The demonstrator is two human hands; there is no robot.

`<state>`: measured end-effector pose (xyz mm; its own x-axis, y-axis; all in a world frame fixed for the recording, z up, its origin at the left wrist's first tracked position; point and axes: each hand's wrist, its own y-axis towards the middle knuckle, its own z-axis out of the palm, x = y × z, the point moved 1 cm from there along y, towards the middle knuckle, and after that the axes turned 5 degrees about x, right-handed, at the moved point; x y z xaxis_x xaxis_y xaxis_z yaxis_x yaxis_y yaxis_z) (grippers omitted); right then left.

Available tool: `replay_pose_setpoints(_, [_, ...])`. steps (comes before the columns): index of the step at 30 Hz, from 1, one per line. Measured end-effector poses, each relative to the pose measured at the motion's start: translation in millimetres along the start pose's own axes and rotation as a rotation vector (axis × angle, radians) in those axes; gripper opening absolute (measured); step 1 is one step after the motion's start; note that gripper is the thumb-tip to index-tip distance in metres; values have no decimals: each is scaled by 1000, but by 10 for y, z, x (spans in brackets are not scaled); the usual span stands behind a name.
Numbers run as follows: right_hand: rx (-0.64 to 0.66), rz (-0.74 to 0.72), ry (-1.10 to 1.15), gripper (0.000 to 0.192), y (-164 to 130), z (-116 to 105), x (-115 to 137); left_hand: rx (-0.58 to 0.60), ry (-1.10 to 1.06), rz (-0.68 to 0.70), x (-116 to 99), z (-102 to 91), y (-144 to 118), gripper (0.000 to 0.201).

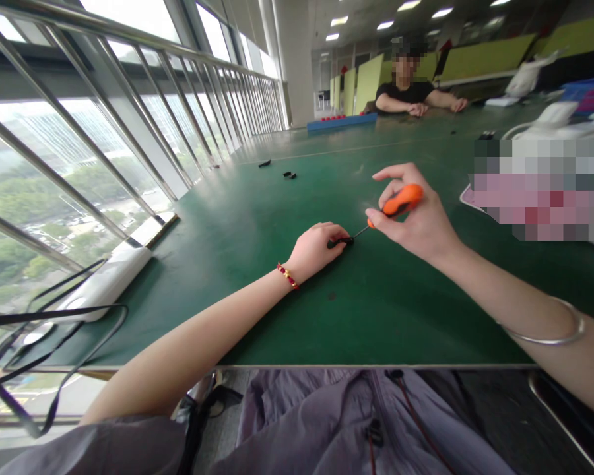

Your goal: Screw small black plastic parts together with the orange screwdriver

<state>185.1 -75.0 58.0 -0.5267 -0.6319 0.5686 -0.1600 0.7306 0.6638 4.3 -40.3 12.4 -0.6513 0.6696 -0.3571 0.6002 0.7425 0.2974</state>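
Note:
My right hand [420, 218] grips a screwdriver [400, 200] by its orange and black handle, raised over the green table [257, 316]. Its thin metal shaft slants down to the left. The tip meets a small black part [345, 240], which my left hand [319, 247] pinches against the tabletop. Fingers cover much of that part, so its exact kind cannot be made out. Farther off on the table lie more small black pieces, one [290, 175] a bit left of centre and another [264, 163] beyond it.
A white power strip [103, 284] with black cables lies at the left edge beside the metal railing [143, 59]. Across the table sits a person [406, 92] with forearms on it. A blue rack [341, 122] with red tops stands far off. Blurred pink items [505, 198] are at right.

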Motion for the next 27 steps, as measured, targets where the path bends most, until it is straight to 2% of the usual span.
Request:
replay_pose_setpoints(3, [63,68,-24,22,-9,-10,27,-2,4,7,-1,0,0,20])
replay_pose_setpoints(5, [68,56,-18,15,-14,-10,29,-4,4,6,0,2,-1,20])
replay_pose_setpoints(7, [36,3,-16,20,-15,-5,16,-2,3,3,2,3,-3,20])
replay_pose_setpoints(9, [-17,-37,0,33,-13,1,-1,2,4,2,3,3,-5,21])
replay_pose_setpoints(12, [-30,-13,40,47,-7,2,-9,4,5,7,1,1,-6,21])
replay_pose_setpoints(13, [-10,11,38,46,-5,-1,-3,4,7,7,0,1,-5,21])
replay_pose_setpoints(15, [41,56,5,30,-4,-11,12,4,13,8,-4,0,-4,21])
replay_pose_setpoints(18, [82,47,-49,10,-4,-19,18,1,20,3,-7,0,-3,21])
replay_pose_setpoints(20, [53,-10,-51,16,-3,-13,5,-3,18,5,-6,0,-3,21])
replay_pose_setpoints(24, [-20,-60,36,43,-3,7,-13,-3,19,14,2,2,-2,20])
replay_pose_setpoints(26, [-5,-27,31,45,-6,3,5,-1,22,14,5,3,0,20])
replay_pose_setpoints(27, [10,-6,9,40,-8,-3,18,0,23,14,6,4,0,20])
